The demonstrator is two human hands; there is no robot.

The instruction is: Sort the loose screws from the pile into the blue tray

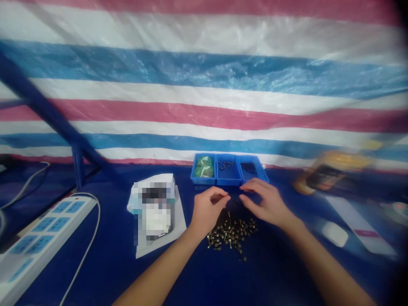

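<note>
A loose pile of small brass-coloured screws (234,231) lies on the blue table. Above the pile's left side, my left hand (205,212) has thumb and fingers pinched together; anything between the tips is too small to make out. My right hand (269,206) hovers over the right side, thumb and fingers apart, with nothing visible between them. Just beyond the hands stand three blue trays side by side. The left tray (203,181) holds a green packet (204,166), the middle tray (229,177) a few small screws, and the right tray (256,176) something dark.
A white power strip (68,229) with a cable lies at the left. Nearer the middle is a white package (159,180) on a flat sheet, partly pixelated. A blurred yellow-capped jar (331,170) and a white box (334,233) sit at the right. Behind hangs a striped sheet (204,114).
</note>
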